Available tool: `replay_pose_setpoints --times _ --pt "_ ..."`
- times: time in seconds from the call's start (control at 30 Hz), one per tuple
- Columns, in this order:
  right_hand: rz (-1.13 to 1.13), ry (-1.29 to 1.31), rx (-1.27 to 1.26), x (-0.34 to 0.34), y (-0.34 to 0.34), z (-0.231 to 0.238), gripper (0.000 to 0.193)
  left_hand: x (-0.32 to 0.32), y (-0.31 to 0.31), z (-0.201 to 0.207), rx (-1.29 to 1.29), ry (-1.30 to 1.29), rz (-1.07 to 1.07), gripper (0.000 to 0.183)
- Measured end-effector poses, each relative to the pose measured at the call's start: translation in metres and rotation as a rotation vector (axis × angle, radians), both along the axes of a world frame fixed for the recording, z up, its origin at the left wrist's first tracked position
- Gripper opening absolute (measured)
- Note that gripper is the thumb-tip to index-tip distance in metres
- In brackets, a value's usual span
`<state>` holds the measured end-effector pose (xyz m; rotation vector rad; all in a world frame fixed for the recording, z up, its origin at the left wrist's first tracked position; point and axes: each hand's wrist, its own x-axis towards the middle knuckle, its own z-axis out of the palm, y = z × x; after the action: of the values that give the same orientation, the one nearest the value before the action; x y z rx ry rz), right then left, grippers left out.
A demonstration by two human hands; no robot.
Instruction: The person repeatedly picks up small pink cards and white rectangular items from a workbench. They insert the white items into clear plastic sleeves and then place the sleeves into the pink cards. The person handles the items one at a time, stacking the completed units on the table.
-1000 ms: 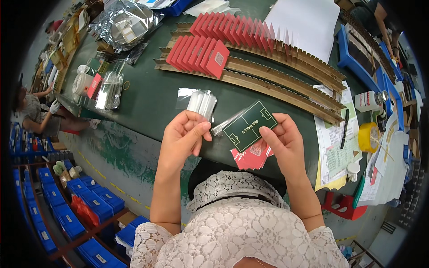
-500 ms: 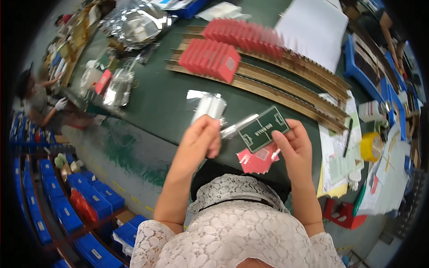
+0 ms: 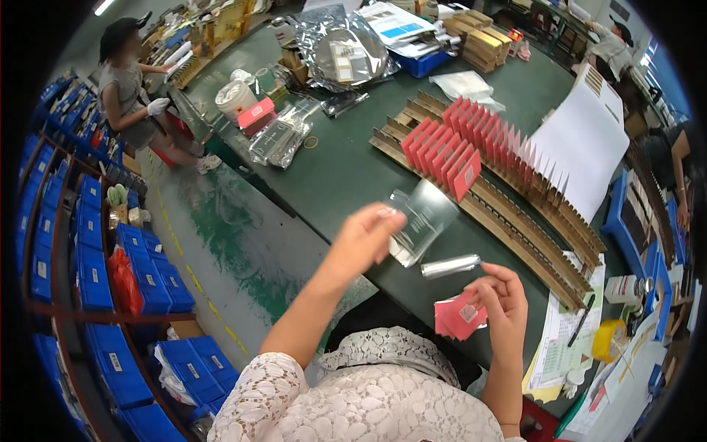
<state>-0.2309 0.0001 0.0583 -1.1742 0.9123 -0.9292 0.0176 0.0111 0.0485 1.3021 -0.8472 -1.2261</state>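
Head view: both hands raised over the near edge of the green table (image 3: 346, 169).
Right hand (image 3: 501, 298) pinches a silver strip (image 3: 451, 266) at its right end; pink cards (image 3: 459, 318) lie just under that hand. Left hand (image 3: 366, 237) closes thumb and fingers on the corner of a clear bag (image 3: 421, 219), held above the table beside the strip. Beyond, red cards (image 3: 445, 153) stand upright in a slotted cardboard rack (image 3: 515, 214). Farther back lie foil bags (image 3: 346, 51).
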Motion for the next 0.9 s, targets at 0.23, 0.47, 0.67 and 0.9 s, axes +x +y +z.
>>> replay_pose_setpoints --times 0.23,0.47,0.67,0.9 --pt "-0.039 0.138 -0.054 -0.014 0.001 -0.006 0.021 0.18 -0.088 -0.019 -0.375 -0.857 0.602 0.021" --pt "-0.148 0.165 -0.028 -0.023 0.001 -0.013 0.018 0.279 -0.182 -0.022 0.19 -1.113 0.343 0.024" --pt "-0.125 0.186 -0.022 -0.022 -0.002 -0.004 0.018 0.278 -0.226 -0.034 0.306 -0.881 0.143 0.016" --pt "-0.085 0.168 -0.026 -0.02 -0.014 0.0 0.024 0.167 -0.165 0.034 -0.097 -0.309 -0.092 0.022"
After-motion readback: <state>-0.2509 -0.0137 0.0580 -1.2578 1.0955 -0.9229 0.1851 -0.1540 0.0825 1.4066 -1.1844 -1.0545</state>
